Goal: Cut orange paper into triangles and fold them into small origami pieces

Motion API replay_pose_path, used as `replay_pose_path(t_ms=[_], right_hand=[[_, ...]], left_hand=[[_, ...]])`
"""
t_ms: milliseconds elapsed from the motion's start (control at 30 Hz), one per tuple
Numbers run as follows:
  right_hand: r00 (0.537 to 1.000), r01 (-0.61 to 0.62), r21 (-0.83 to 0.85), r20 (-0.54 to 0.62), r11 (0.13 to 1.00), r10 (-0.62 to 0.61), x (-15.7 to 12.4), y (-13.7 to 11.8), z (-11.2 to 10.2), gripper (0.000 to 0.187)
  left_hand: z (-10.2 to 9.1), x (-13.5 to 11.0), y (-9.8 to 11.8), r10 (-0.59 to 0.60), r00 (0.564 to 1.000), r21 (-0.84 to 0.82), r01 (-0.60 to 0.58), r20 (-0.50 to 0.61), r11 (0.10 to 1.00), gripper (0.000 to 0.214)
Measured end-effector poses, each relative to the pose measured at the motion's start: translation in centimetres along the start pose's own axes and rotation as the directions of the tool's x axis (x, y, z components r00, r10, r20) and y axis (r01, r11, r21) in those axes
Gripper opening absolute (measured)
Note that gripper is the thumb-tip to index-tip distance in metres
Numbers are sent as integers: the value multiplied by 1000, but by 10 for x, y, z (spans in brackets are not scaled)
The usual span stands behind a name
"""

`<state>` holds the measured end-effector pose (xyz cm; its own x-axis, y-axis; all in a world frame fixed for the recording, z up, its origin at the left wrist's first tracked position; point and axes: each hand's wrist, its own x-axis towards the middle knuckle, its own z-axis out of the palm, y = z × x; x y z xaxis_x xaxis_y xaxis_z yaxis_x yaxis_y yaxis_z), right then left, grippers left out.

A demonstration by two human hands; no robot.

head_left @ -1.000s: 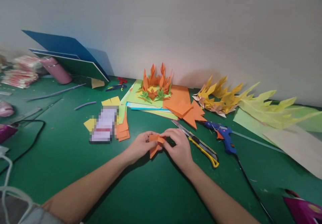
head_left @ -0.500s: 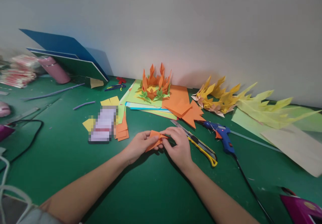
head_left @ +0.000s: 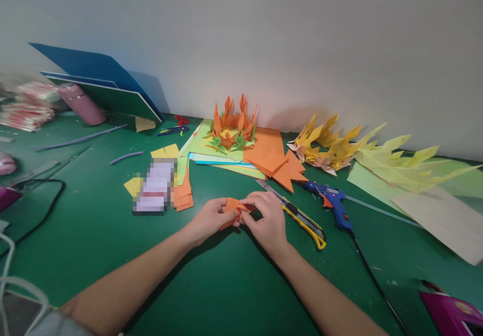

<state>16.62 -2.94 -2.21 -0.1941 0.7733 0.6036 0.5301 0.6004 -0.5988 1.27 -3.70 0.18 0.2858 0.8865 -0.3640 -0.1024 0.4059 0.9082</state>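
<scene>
The green desk [head_left: 226,285] carries everything. At its far left, blue boards [head_left: 98,69] lean on the wall over a tilted pink bottle [head_left: 85,105]; what is inside it I cannot tell. Flat orange sheets [head_left: 269,150] lie in the middle, beside an upright orange folded flower [head_left: 232,122]. To the right lie a blue glue gun [head_left: 335,207] and a yellow knife [head_left: 302,220]. The left hand [head_left: 209,219] and the right hand [head_left: 267,220] meet just above the desk, fingers pinched narrow on a small orange folded paper [head_left: 233,209]. Its long axis runs slanted, the lower tip pointing left toward the person.
</scene>
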Motion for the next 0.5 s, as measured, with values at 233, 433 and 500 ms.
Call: replay_pose_path(t_ms=[233,433,500], right_hand=[[1000,20,-14,20,1000,-20,-1,3,0,10],[994,107,-85,26,991,-106,-2,4,-2,16],[988,151,-121,41,981,-147,-2,4,-3,18]], left_hand=[[1,-2,2,-24,999,-40,23,-24,999,30],[2,1,2,-14,999,-114,9,-47,993,30],[2,1,2,-13,998,-150,4,-62,989,32]])
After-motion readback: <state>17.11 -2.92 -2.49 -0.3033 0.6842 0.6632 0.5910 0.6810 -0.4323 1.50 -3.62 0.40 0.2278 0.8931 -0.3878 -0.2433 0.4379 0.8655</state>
